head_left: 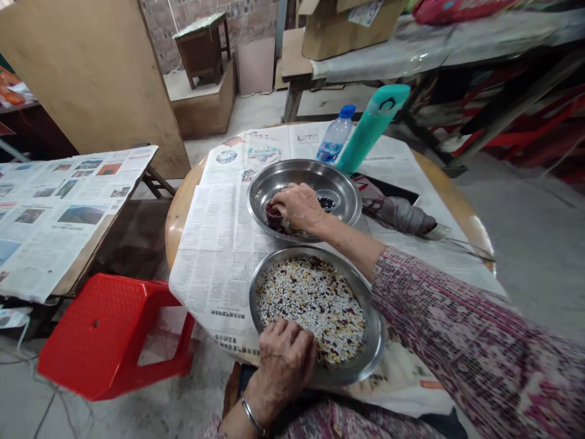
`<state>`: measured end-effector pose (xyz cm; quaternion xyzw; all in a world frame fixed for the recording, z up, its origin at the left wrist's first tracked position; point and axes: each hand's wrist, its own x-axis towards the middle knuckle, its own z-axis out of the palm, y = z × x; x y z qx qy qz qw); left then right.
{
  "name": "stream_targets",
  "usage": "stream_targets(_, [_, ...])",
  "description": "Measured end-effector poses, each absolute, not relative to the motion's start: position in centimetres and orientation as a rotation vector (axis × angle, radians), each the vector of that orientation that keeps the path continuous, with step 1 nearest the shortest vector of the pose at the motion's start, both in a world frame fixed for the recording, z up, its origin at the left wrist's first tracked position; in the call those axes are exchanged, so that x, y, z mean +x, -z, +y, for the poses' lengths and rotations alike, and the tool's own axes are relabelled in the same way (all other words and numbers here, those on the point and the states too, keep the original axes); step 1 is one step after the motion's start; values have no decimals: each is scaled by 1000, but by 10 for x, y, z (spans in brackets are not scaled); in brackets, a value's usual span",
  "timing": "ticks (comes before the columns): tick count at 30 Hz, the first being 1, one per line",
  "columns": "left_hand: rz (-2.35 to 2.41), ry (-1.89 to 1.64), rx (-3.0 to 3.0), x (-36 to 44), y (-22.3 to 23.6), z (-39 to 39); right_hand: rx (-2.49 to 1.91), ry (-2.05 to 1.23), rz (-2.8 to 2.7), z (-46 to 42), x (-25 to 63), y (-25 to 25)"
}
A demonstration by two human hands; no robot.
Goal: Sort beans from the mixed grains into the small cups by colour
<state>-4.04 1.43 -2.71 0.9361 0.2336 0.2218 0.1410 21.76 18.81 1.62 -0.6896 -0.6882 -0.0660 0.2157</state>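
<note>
My left hand [286, 360] rests on the near rim of a steel pan [377, 341], fingers curled over a spread of mixed white, yellow and dark red beans [315, 299]. My right hand [299, 206] reaches into a second steel pan [342, 183] farther away, its fingers bunched over a small pile of dark red beans [273, 212]. Another small dark pile [326, 202] lies just right of that hand. Whether the right fingers hold any beans is hidden.
Both pans sit on a round wooden table [176, 213] covered in newspaper. A water bottle [336, 137] and a teal flask [372, 125] stand behind the far pan. A grey folded thing [402, 214] lies to the right. A red plastic stool [109, 332] stands left.
</note>
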Motion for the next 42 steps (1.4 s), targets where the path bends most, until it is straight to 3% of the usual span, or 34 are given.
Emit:
stream_targets(7, [683, -613, 2674, -41, 29, 14, -1953, 95, -1825, 178, 202, -39])
stream_targets(11, [672, -745, 2599, -44, 30, 13, -1731, -20, -1772, 122, 189, -41])
stream_targets(20, [547, -1146, 2473, -52, 39, 15, -1545, -588, -2314, -36, 121, 31])
stream_targets(32, [579, -1201, 2492, -51, 41, 14, -1975, -73, -1876, 38, 154, 29])
stream_targets(42, [580, -1357, 2484, -53, 43, 14, -1344, -296, -2405, 6, 111, 30])
